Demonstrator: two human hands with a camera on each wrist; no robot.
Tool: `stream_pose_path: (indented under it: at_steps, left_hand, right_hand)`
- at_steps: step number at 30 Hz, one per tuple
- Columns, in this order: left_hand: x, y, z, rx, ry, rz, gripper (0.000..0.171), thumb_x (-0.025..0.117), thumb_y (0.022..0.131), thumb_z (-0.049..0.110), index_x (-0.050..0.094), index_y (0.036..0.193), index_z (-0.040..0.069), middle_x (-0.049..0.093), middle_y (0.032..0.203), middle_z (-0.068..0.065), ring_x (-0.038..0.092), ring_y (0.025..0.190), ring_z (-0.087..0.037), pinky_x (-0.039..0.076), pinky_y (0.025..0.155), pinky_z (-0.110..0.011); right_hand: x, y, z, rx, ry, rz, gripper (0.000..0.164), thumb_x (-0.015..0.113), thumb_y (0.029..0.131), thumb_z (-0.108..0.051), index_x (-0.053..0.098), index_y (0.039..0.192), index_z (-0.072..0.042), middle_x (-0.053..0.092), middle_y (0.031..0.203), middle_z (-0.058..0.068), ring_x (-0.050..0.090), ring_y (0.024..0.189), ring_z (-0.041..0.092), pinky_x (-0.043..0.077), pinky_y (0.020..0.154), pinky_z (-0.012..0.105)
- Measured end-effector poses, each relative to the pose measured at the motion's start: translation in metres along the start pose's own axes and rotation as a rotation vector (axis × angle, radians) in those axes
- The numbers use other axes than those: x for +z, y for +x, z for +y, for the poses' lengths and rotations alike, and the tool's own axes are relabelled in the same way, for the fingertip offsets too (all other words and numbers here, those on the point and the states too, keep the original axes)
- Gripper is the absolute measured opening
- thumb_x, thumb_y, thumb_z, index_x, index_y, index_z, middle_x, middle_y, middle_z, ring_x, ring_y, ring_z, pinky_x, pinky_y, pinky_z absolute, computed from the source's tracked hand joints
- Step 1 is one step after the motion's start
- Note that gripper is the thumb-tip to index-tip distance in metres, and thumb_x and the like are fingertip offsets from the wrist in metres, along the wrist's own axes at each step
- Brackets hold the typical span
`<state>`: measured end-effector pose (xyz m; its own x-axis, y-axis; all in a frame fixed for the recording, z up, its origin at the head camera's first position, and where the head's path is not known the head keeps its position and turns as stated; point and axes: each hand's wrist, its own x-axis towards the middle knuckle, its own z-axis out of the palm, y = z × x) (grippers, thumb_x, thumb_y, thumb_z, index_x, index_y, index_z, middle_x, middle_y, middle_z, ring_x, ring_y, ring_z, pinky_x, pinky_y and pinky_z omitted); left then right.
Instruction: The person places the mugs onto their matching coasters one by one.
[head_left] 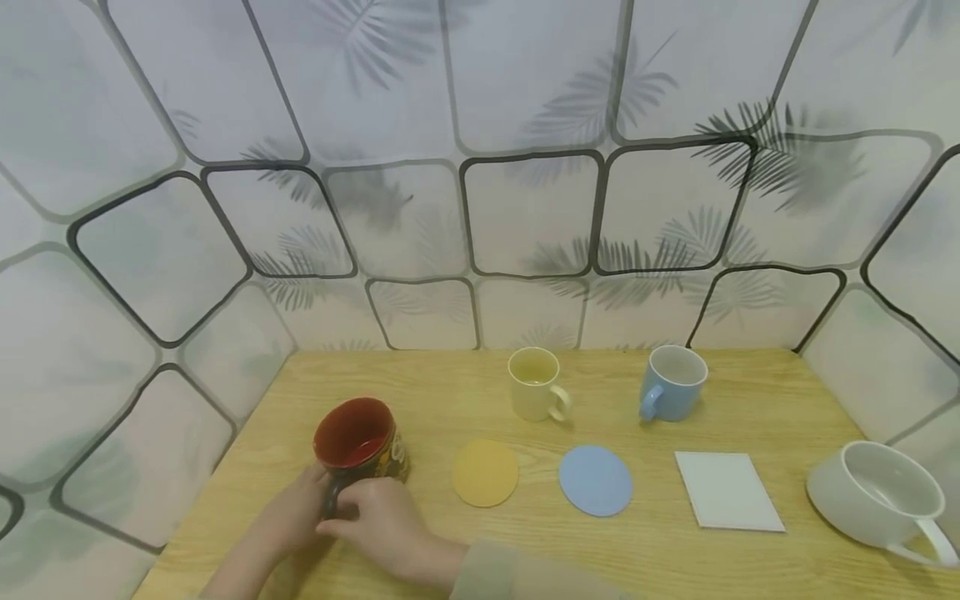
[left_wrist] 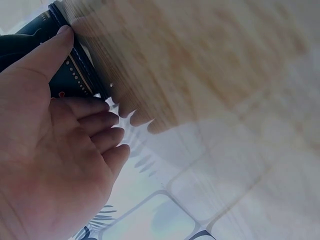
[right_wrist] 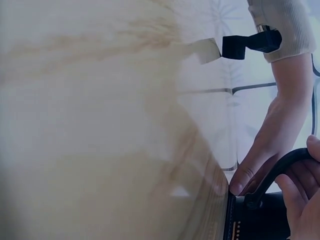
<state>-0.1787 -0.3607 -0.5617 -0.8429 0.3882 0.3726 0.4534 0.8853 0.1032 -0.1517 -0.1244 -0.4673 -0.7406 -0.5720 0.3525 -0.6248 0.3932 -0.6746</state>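
Observation:
A dark mug (head_left: 401, 457) with a red inside and gold-coloured decoration stands at the left of the wooden table. My left hand (head_left: 296, 508) holds it low on its side; in the left wrist view the thumb (left_wrist: 57, 45) lies against the mug's wall near the base, and the fingertips are close to the tabletop. My right hand (head_left: 386, 521) grips the mug's handle, its fingers curled round the black loop (right_wrist: 278, 170) in the right wrist view. Part of the mug's near side is hidden by both hands.
Right of the mug lie a yellow round coaster (head_left: 485, 473), a blue round coaster (head_left: 596, 481) and a white square coaster (head_left: 729, 492). Behind stand a yellow mug (head_left: 534, 392) and a blue mug (head_left: 675, 387). A large white cup (head_left: 855, 492) sits at the far right. Patterned walls (head_left: 525, 217) enclose the table.

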Motion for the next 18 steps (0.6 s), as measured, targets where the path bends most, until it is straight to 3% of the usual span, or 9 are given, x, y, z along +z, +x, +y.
stream_pose_path:
  at_steps: [3, 9, 15, 16, 18]
  left_hand:
    - [-0.001, -0.002, 0.0, 0.009, 0.016, 0.012, 0.066, 0.093, 0.072, 0.028, 0.067, 0.128, 0.007, 0.067, 0.121, -0.009, 0.07, 0.108, -0.036, 0.063, 0.092, -0.058]
    - [-0.008, -0.004, 0.005, -0.018, 0.014, -0.013, 0.07, 0.095, 0.068, 0.025, 0.067, 0.128, 0.005, 0.068, 0.124, -0.013, 0.07, 0.111, -0.04, 0.061, 0.095, -0.06]
    - [-0.013, -0.004, 0.008, -0.023, 0.048, -0.058, 0.062, 0.086, 0.082, 0.036, 0.068, 0.135, 0.008, 0.066, 0.136, -0.014, 0.066, 0.124, -0.042, 0.051, 0.114, -0.058]
    - [-0.013, -0.004, 0.007, -0.026, 0.049, -0.06, 0.061, 0.084, 0.084, 0.038, 0.068, 0.135, 0.009, 0.065, 0.138, -0.013, 0.065, 0.124, -0.042, 0.046, 0.121, -0.053]
    - [-0.013, -0.004, 0.007, -0.024, 0.029, -0.062, 0.058, 0.082, 0.086, 0.037, 0.069, 0.135, 0.01, 0.065, 0.138, -0.015, 0.064, 0.125, -0.044, 0.046, 0.121, -0.056]
  right_hand:
    - [0.0, 0.0, -0.001, 0.008, 0.009, -0.011, 0.02, 0.083, 0.092, -0.035, 0.078, 0.079, -0.02, 0.065, 0.065, -0.017, 0.042, 0.063, -0.014, 0.037, 0.064, 0.002]
    - [0.004, 0.0, -0.001, -0.023, -0.015, -0.012, 0.031, 0.081, 0.093, -0.034, 0.068, 0.07, -0.019, 0.057, 0.062, -0.017, 0.039, 0.062, -0.012, 0.033, 0.06, 0.002]
    - [0.006, 0.002, -0.004, 0.009, 0.002, -0.032, 0.036, 0.079, 0.095, -0.035, 0.063, 0.068, -0.018, 0.044, 0.062, -0.017, 0.036, 0.061, -0.009, 0.032, 0.057, 0.004]
    - [0.006, 0.002, -0.004, 0.017, 0.003, -0.037, 0.036, 0.079, 0.096, -0.035, 0.063, 0.068, -0.018, 0.044, 0.062, -0.017, 0.037, 0.061, -0.009, 0.033, 0.057, 0.004]
    - [0.005, 0.003, -0.006, 0.033, 0.015, -0.046, 0.035, 0.079, 0.096, -0.035, 0.064, 0.069, -0.018, 0.045, 0.061, -0.017, 0.037, 0.061, -0.009, 0.034, 0.057, 0.005]
